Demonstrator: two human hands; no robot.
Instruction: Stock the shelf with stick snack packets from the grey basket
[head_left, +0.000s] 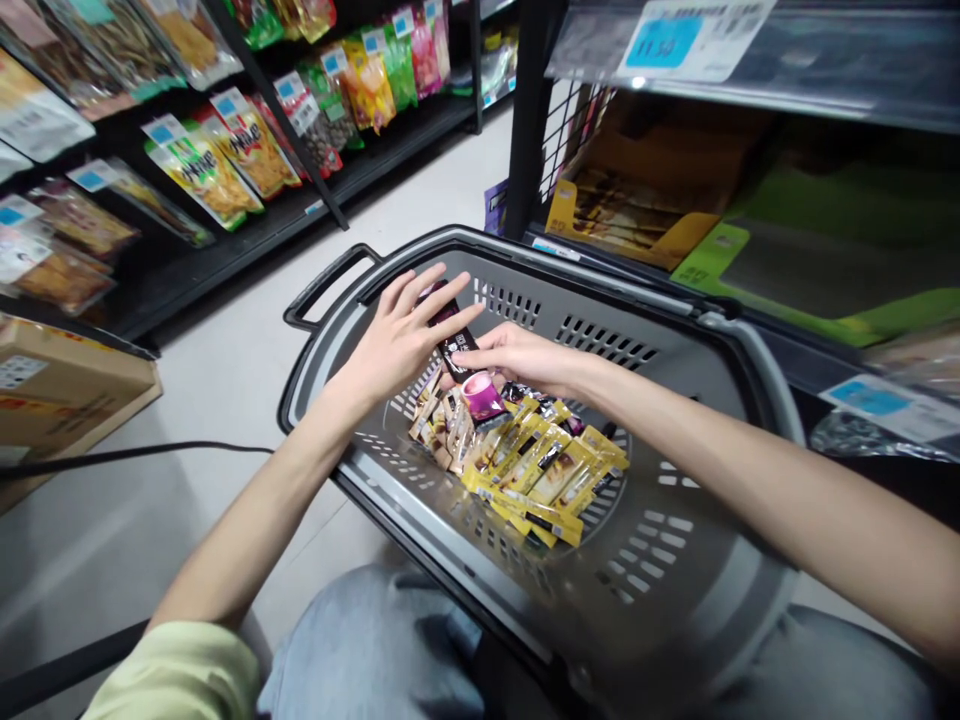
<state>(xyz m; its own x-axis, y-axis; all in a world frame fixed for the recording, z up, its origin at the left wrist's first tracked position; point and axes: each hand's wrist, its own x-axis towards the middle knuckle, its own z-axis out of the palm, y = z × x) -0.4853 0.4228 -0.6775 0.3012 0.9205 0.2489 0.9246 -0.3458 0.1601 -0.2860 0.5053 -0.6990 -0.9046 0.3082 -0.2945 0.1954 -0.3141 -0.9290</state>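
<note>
A grey plastic shopping basket point(675, 560) rests on my knees. In it lies a heap of yellow sachets point(540, 470) and beige sachets point(442, 420). My left hand point(397, 335) reaches in with fingers stretched out, lying over a dark purple sachet point(469, 365) that stands tilted in the basket. My right hand point(517, 355) comes in from the right, its fingers closed on the middle of that same purple sachet. A second dark sachet shows behind the left fingers.
Black shelves with hanging snack bags point(217, 165) line the left side of the aisle. A cardboard box point(60, 390) sits at the left, a black cable point(150, 455) on the floor. Right shelf holds yellow point(630, 215) and green display boxes point(810, 250).
</note>
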